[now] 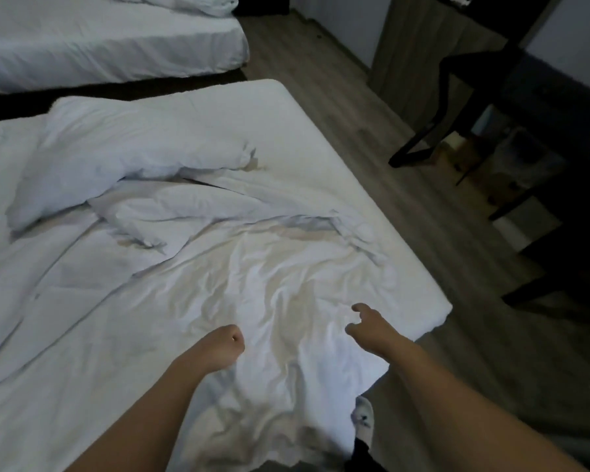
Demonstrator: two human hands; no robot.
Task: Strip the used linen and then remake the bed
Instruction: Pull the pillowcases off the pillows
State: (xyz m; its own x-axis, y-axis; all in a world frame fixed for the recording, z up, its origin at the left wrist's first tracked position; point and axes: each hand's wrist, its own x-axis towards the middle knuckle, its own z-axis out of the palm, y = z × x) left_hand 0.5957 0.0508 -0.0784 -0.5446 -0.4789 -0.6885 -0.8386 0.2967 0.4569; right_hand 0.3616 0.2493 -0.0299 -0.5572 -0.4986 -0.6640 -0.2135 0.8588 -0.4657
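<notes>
1. While the crumpled white sheet (pixel 252 284) lay loose across the near corner of the mattress (pixel 321 131), both arms reached over it.
2. The left hand (pixel 227 342) was balled tight; whether cloth sat inside it, I could not tell.
3. The right hand (pixel 365 323) hovered half-curled, pinching nothing.
4. A duvet (pixel 116 155) was bunched toward the far left edge.
5. Soft, light, limp stuff, I judged: best gathered by the hem hanging off the near edge.
</notes>
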